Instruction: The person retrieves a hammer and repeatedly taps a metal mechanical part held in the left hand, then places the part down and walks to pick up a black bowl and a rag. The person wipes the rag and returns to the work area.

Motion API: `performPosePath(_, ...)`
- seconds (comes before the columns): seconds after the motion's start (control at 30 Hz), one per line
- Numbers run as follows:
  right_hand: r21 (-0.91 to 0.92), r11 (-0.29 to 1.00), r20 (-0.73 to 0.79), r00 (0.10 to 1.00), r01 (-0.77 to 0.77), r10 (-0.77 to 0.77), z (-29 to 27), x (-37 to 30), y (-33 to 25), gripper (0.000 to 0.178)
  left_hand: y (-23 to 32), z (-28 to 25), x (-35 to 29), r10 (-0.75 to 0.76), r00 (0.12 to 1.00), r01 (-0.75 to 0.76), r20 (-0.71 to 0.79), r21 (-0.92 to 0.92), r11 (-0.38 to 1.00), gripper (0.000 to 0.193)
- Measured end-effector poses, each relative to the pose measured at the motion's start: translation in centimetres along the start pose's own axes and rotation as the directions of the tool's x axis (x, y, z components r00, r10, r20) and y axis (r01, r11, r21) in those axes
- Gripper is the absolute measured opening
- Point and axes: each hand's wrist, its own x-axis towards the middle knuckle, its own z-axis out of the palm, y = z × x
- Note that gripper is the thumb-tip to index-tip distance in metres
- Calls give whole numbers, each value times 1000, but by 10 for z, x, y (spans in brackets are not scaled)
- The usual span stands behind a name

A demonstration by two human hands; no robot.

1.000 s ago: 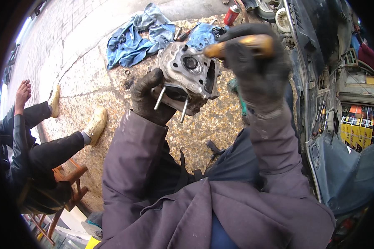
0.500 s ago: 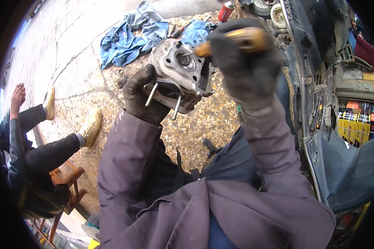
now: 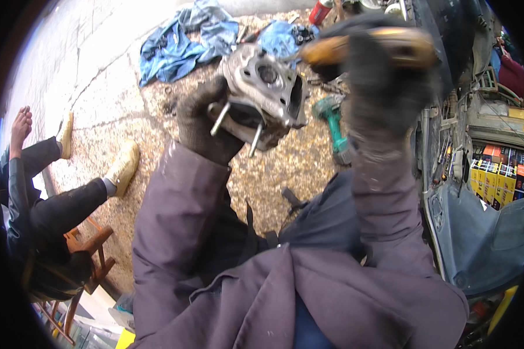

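Note:
My left hand (image 3: pixel 206 119), in a dark work glove, is closed round one side of a grey metal engine cylinder head (image 3: pixel 271 93). Two studs jut from its lower face, and a round bore with a dark centre faces up. My right hand (image 3: pixel 384 87), also gloved and smeared by motion, grips a tool with a thick yellow-orange handle (image 3: pixel 326 51). The handle's front end lies just right of the cylinder head's upper corner. Blur hides the tool's working end, so its kind is unclear.
A green cordless drill (image 3: pixel 335 128) lies on the speckled ground beyond my right forearm. Blue rags (image 3: pixel 177 49) and a red can (image 3: pixel 320 11) are farther off. Dismantled vehicle panels (image 3: pixel 477 232) line the right. At left, another person's shoe (image 3: pixel 122 168) rests beside a wooden stool (image 3: pixel 96 247).
My right hand and its tool have swung up and right, away from the bore, uncovering the green drill. The cylinder head has shifted slightly right and tilted in my left hand.

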Motion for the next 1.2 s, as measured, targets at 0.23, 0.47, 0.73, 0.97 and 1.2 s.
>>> performPosePath(0.23,-81,987,-137,983,-135,123,8,-15,-2,45,2,-5,0,-46,995,49,85,-36,998,59)
performPosePath(0.47,-190,973,-140,985,-128,102,9,-13,-3,39,4,-8,0,-23,1000,23,12,-10,1000,59)
performPosePath(0.73,535,845,-95,994,4,56,26,-34,43,40,6,-3,-1,-25,993,28,-114,25,999,58)
performPosePath(0.97,-101,929,-139,930,-355,340,-9,-13,-8,42,6,-3,-1,-24,1000,25,-18,61,998,62)
performPosePath(1.2,-265,951,-166,979,-161,120,19,1,-8,38,7,-7,2,-45,996,51,-81,74,996,60)
